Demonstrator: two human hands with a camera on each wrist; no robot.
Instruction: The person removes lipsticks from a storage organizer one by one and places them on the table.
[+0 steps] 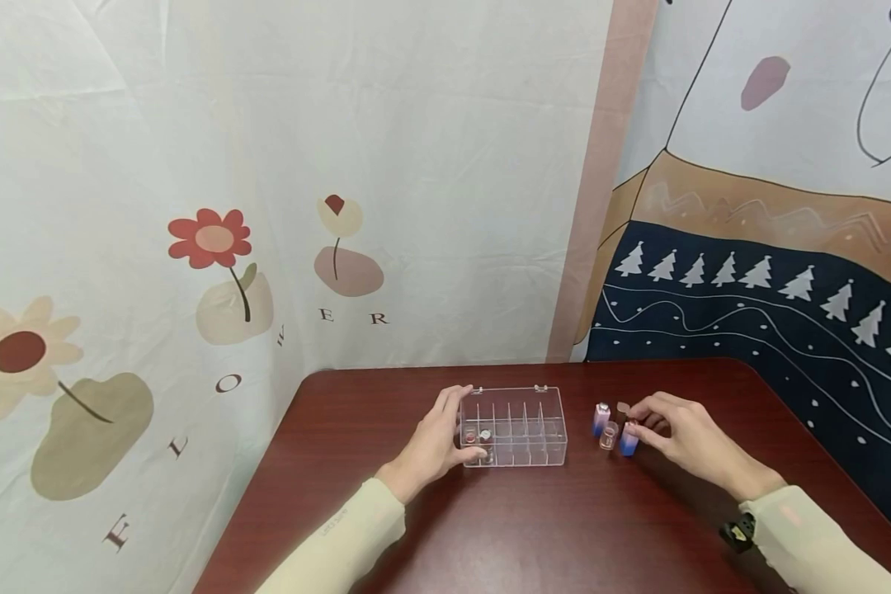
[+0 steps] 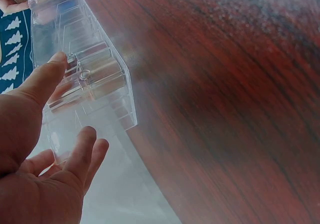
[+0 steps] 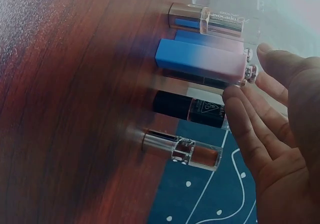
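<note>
Lower centre of frame, left hand (image 1: 432, 442) grips clear box (image 1: 555, 454), seemingly steadying it; right hand (image 1: 685, 433), fingers parted, straddles upright blue-pink tube (image 1: 628, 444).

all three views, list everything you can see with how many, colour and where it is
table: 1, dark red-brown, under everything
compartment box: 1, clear, on the table
boxed tubes: at least 2, clear and brownish, left end of the box
gradient tubes: 2, blue to pink, right of the box
black tube: 1, black, among the standing group
clear-topped tubes: 2, clear with brownish parts, same group; a further dark tube seems partly hidden
flower cloth: 1, off-white with printed flowers and letters, behind the table
tree cloth: 1, navy, tan and pale, right side
sleeves: 2, pale, on both arms
left hand: 1, around the box's left end
right hand: 1, fingers at a gradient tube
</note>
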